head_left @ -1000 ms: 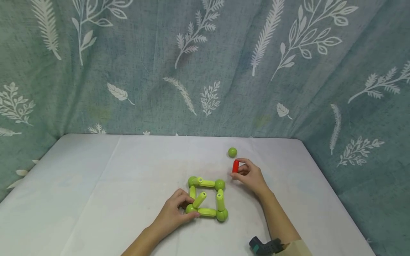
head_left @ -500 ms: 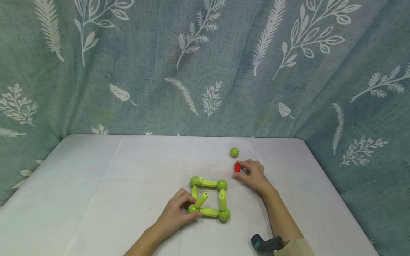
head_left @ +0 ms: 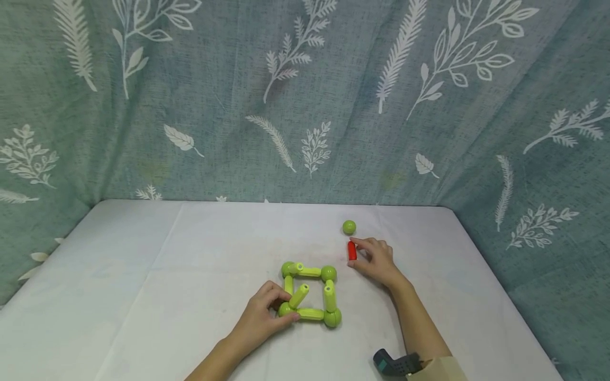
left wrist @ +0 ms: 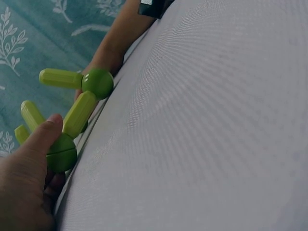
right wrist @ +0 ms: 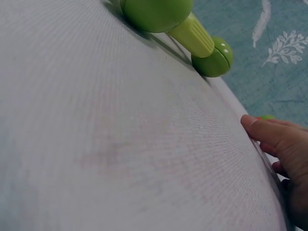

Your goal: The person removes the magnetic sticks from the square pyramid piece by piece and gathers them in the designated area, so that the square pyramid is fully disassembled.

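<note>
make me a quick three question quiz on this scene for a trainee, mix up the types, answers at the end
1. True or false: the loose green ball lies farther from the person than the red rod pinched in the right hand.
2. Fill in the blank: the left hand grips the green frame at its near ____ corner, as the person sees it.
3. Count: how many of the frame's four corner balls bear a raised rod?

Key: 1. True. 2. Left. 3. Three; the far right one has none.
</note>
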Demonstrator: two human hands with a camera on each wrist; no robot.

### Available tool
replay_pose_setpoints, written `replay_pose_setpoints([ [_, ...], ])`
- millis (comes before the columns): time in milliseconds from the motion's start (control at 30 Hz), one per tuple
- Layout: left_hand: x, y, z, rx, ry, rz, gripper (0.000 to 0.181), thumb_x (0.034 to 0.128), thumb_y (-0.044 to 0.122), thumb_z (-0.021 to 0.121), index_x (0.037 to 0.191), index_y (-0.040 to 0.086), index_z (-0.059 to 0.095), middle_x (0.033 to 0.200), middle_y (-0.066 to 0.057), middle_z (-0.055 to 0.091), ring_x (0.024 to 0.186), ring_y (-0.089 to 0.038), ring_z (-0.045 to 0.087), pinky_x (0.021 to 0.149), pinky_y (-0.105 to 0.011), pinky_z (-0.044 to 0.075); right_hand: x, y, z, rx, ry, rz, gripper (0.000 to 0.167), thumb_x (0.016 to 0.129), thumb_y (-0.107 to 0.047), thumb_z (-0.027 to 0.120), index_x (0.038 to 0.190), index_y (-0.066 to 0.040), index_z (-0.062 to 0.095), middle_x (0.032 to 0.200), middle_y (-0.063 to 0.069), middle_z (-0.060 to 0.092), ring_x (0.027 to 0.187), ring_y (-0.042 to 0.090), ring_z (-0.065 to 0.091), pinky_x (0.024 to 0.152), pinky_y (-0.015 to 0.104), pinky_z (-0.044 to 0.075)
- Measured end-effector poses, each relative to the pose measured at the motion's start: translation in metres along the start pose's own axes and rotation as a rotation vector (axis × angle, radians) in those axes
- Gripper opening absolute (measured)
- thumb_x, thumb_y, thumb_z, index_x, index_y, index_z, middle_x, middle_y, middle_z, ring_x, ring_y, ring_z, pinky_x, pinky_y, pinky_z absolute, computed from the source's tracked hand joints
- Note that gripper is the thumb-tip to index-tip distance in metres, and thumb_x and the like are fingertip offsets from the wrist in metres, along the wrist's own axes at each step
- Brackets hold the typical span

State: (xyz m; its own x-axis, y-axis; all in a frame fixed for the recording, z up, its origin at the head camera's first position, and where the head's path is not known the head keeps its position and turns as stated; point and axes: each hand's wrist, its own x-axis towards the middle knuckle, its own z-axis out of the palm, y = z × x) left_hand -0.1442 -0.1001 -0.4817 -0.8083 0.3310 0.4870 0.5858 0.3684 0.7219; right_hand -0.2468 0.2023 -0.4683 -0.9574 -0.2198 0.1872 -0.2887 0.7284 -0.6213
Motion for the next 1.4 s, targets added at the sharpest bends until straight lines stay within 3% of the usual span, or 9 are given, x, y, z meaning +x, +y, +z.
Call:
replay_pose_setpoints([
  [333, 0.001, -0.001, -0.001, -0.005, 0.022, -0.041, 0.032, 0.0698, 0.018, 0.084, 0.093, 0.011, 0.063, 0.094, 0.007, 0.05, 0.077, -0.002, 0.053, 0.068, -0.019, 0.051, -0.002, 0.003, 0.004, 0.083, 0.028, -0.002, 0.057, 0.075, -0.028, 0.08, 0.127, -0.018, 0.06, 0.113, 0.005, 0.061, 0.103, 0.023, 0.042, 0.094, 0.047, 0.021],
  [533, 0.001, -0.002, -0.003, 0.0, 0.009, -0.033, 0.035, 0.0674, 0.018, 0.084, 0.095, 0.01, 0.063, 0.094, 0.006, 0.05, 0.076, -0.001, 0.051, 0.066, -0.018, 0.05, -0.009, -0.007, 0.009, 0.27, 0.22, 0.053, 0.043, 0.079, -0.024, 0.077, 0.12, -0.014, 0.066, 0.107, 0.006, 0.06, 0.105, 0.018, 0.042, 0.09, 0.04, 0.04],
  [667, 0.004, 0.001, -0.003, -0.015, 0.007, -0.092, 0.037, 0.0653, 0.019, 0.084, 0.095, 0.01, 0.063, 0.09, 0.006, 0.048, 0.069, -0.002, 0.048, 0.059, -0.017, 0.047, -0.017, -0.022, 0.016, 0.446, 0.314, 0.05, 0.028, 0.085, -0.02, 0.072, 0.111, -0.01, 0.07, 0.098, 0.007, 0.063, 0.097, 0.01, 0.051, 0.086, 0.028, 0.044],
  [733, 0.004, 0.004, -0.003, -0.028, 0.018, -0.148, 0.037, 0.065, 0.019, 0.083, 0.094, 0.009, 0.063, 0.088, 0.005, 0.047, 0.066, -0.003, 0.047, 0.056, -0.017, 0.045, -0.026, -0.038, 0.016, 0.501, 0.274, -0.005, 0.026, 0.086, -0.014, 0.07, 0.11, -0.004, 0.069, 0.096, 0.012, 0.063, 0.09, 0.007, 0.053, 0.082, 0.024, 0.046],
  [867, 0.005, 0.007, -0.001, -0.027, 0.036, -0.254, 0.036, 0.0643, 0.02, 0.083, 0.094, 0.011, 0.065, 0.088, 0.005, 0.048, 0.067, -0.003, 0.047, 0.057, -0.017, 0.045, -0.045, -0.072, 0.015, 0.526, 0.104, -0.218, 0.033, 0.079, 0.002, 0.072, 0.11, 0.008, 0.064, 0.093, 0.019, 0.061, 0.084, 0.021, 0.057, 0.078, 0.028, 0.051],
  [1000, 0.005, 0.005, -0.002, -0.015, 0.041, -0.258, 0.036, 0.0649, 0.02, 0.083, 0.096, 0.012, 0.065, 0.088, 0.006, 0.048, 0.068, -0.003, 0.048, 0.058, -0.017, 0.046, -0.054, -0.089, 0.014, 0.449, -0.006, -0.391, 0.038, 0.069, 0.005, 0.08, 0.103, 0.007, 0.064, 0.09, 0.014, 0.062, 0.084, 0.025, 0.056, 0.076, 0.035, 0.051],
  [1100, 0.004, 0.004, -0.003, -0.027, 0.034, -0.238, 0.026, 0.0741, 0.019, 0.078, 0.096, 0.012, 0.066, 0.088, 0.007, 0.051, 0.07, -0.002, 0.05, 0.06, -0.018, 0.048, -0.054, -0.093, 0.014, 0.396, -0.012, -0.396, 0.036, 0.065, 0.003, 0.082, 0.097, 0.005, 0.066, 0.087, 0.01, 0.063, 0.083, 0.017, 0.055, 0.074, 0.034, 0.052],
  [1233, 0.003, 0.004, -0.003, -0.036, 0.081, -0.257, 0.009, 0.087, 0.016, 0.067, 0.096, 0.013, 0.066, 0.088, 0.009, 0.055, 0.074, -0.003, 0.054, 0.064, -0.018, 0.049, -0.052, -0.084, 0.019, 0.387, -0.042, -0.275, 0.037, 0.067, 0.001, 0.082, 0.102, 0.003, 0.068, 0.09, 0.01, 0.066, 0.084, 0.01, 0.057, 0.077, 0.036, 0.053],
  [1400, 0.004, 0.005, -0.006, 0.038, 0.183, -0.288, 0.034, 0.0856, 0.009, 0.069, 0.116, 0.003, 0.055, 0.109, -0.006, 0.053, 0.095, -0.016, 0.056, 0.078, -0.028, 0.052, -0.048, -0.068, 0.026, 0.418, -0.122, -0.172, 0.039, 0.071, -0.005, 0.081, 0.107, 0.0, 0.068, 0.098, 0.01, 0.068, 0.089, 0.006, 0.056, 0.084, 0.034, 0.052],
])
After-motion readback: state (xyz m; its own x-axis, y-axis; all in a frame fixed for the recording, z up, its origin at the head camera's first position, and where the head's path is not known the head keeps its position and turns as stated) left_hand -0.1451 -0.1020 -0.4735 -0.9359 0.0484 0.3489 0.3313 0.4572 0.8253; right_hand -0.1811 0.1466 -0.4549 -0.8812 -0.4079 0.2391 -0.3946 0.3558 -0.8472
